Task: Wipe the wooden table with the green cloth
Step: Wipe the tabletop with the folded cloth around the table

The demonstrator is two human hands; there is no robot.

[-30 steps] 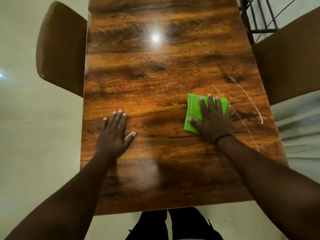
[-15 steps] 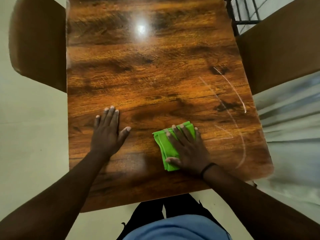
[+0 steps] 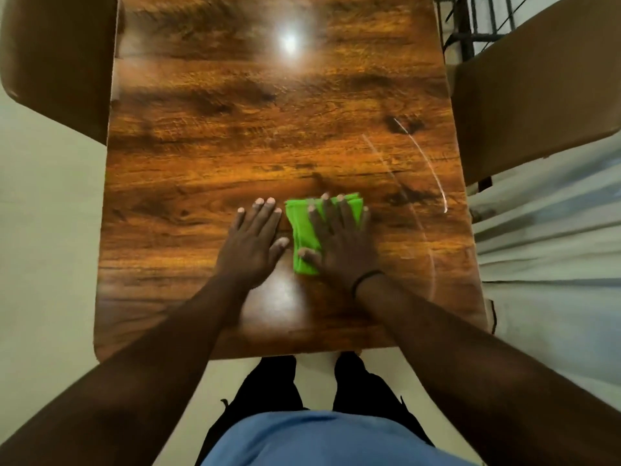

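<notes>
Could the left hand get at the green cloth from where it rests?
Probably yes. The left hand lies flat on the wooden table right beside the green cloth, nothing between them, though the right hand presses flat on most of it.

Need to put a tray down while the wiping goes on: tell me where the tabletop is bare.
Bare: the far half of the wooden table, between the two chairs. Crowded: near middle, where left hand and right hand press beside and on the green cloth.
</notes>
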